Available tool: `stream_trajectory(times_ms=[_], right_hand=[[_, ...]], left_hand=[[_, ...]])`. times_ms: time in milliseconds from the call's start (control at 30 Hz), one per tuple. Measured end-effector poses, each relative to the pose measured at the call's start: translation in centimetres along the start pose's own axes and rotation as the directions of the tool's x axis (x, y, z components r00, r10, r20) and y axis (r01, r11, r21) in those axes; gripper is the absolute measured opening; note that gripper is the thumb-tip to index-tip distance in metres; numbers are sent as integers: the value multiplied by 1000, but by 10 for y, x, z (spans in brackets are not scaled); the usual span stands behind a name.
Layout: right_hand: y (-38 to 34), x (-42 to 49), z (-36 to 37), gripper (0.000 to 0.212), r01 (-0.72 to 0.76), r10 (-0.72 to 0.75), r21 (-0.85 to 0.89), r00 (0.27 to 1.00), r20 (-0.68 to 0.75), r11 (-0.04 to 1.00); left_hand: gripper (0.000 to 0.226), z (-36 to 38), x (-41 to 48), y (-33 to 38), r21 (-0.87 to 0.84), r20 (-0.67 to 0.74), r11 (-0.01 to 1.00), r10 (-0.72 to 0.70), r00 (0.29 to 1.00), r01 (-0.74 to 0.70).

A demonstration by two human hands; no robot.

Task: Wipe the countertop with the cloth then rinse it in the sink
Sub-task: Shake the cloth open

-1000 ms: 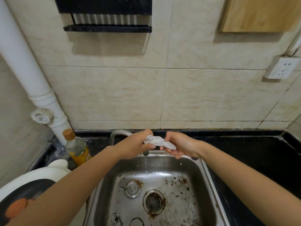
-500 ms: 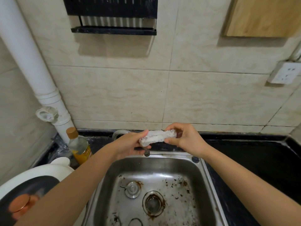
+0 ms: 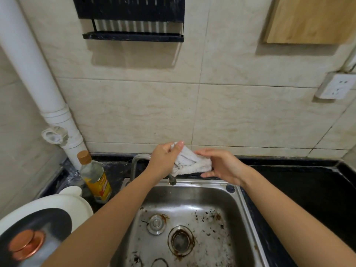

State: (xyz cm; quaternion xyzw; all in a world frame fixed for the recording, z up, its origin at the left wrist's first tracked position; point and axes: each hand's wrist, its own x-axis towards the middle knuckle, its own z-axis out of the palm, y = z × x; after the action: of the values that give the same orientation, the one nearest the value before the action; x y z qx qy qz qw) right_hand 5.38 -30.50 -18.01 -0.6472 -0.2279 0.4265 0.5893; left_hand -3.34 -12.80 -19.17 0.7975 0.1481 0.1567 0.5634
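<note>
Since half a second ago the tight roll I was wringing has come loose: the cloth is now soft folds, not a twisted bar. My left hand pinches its upper corner between thumb and fingertips, just above the tap; I see no water running from the spout. The cloth hangs in the air between my hands, over the back rim of the sink, not down in the basin. My right hand is wide, fingers nearly straight, cradling the other end. I judge the wringing is about done. Next I need to open the cloth out evenly, then lay it on the bench.
</note>
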Motion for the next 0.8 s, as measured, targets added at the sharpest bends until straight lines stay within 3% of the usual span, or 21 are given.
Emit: stream_trajectory(times_ms=[100,167,233,300,400,467,533,600,667,800], right_hand=[[9,4,8,29,-21,16,-59,997,-77,998],[14,7,8,27,8,-14,-41,989,-147,999],[17,8,8,38,34,-48,-74,977,-209,997],[16,8,11,44,44,-63,-81,967,-246,996],[8,13,17,36,93,-54,155,969,-241,984],[-4,17,17,33,123,-48,331,973,-226,936],[-20,19,19,25,142,-65,387,977,-204,911],[-36,23,18,18,185,-120,355,973,-196,916],[-51,28,16,18,236,-189,291,965,-179,927],[-96,31,10,22,288,-307,-219,950,-55,932]], left_hand=[[55,2,-2,5,49,-19,996,80,997,-79],[50,4,-4,5,-54,-57,998,24,998,-27],[47,6,-3,3,-276,-97,950,-179,979,146],[44,4,0,3,-505,-70,813,-374,925,291],[46,-2,2,3,-614,72,706,-394,916,352],[45,-9,0,7,-576,176,725,-341,924,377],[48,-17,-2,12,-489,215,797,-283,935,353],[43,-23,-2,18,-463,128,844,-238,963,270],[32,-31,1,24,-539,2,823,-209,978,177],[35,-50,17,38,-767,-8,638,-122,992,73]])
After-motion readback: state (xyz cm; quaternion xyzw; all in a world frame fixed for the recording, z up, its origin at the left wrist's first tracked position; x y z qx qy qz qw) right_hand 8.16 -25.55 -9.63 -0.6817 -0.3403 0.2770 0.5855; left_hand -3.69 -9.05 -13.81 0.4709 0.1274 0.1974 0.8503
